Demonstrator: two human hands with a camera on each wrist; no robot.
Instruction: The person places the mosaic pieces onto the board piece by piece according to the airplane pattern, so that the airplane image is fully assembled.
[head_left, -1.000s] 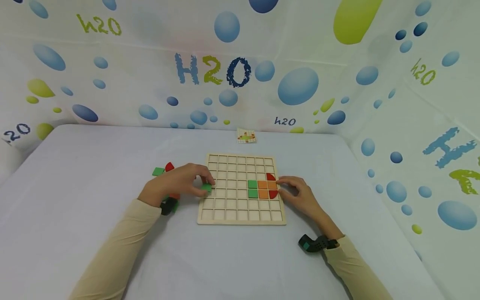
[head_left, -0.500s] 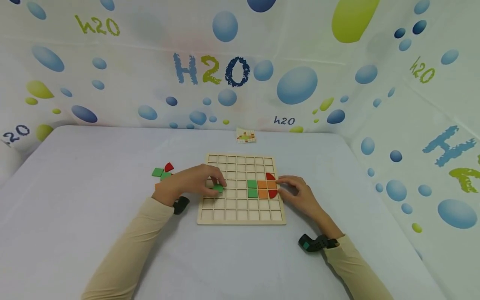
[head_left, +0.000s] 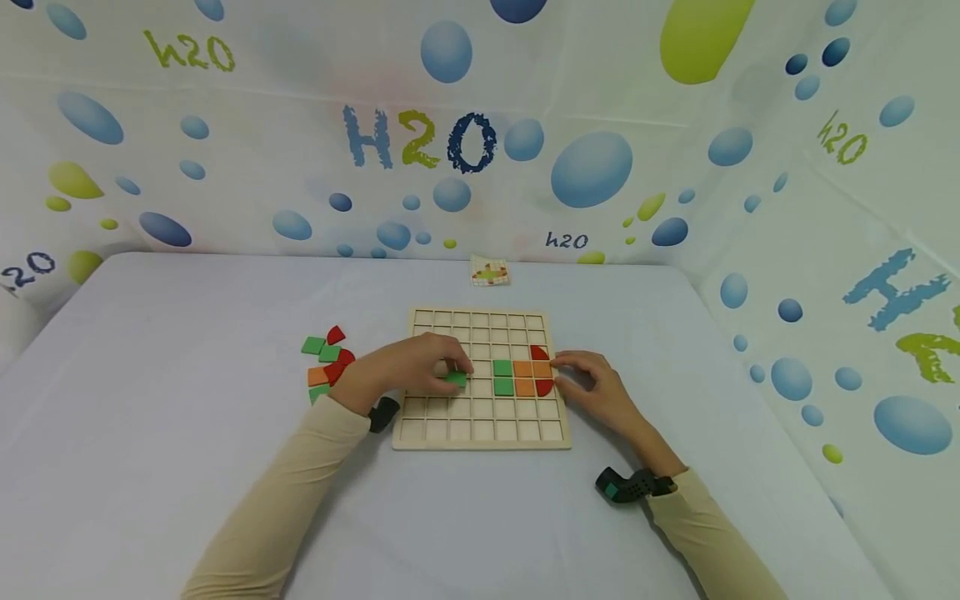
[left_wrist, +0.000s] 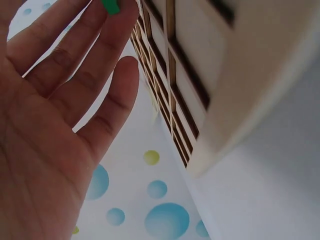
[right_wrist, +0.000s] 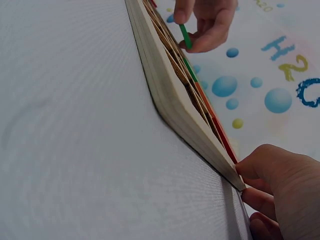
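My left hand (head_left: 431, 362) pinches a green square tile (head_left: 455, 379) over the middle of the wooden grid board (head_left: 480, 444). In the right wrist view the tile (right_wrist: 185, 36) stands tilted between thumb and fingers, apart from the board. My right hand (head_left: 596, 387) holds the board's right edge between thumb and fingers. On the board's right side lie two green squares (head_left: 503, 387), several orange squares (head_left: 525, 388) and two red quarter-round tiles (head_left: 544, 387). In the left wrist view a sliver of the green tile (left_wrist: 111, 6) shows at the fingertips; the rest is cut off.
Loose green (head_left: 313, 345), orange (head_left: 318, 377) and red (head_left: 335, 335) tiles lie left of the board, some partly behind the left hand and wrist. A small pattern card (head_left: 490, 272) lies behind the board. A white cloth covers the table (head_left: 187, 375).
My left hand has carried the green tile rightward from the board's left edge to its middle, uncovering more loose tiles. The right hand stays at the board's right edge.
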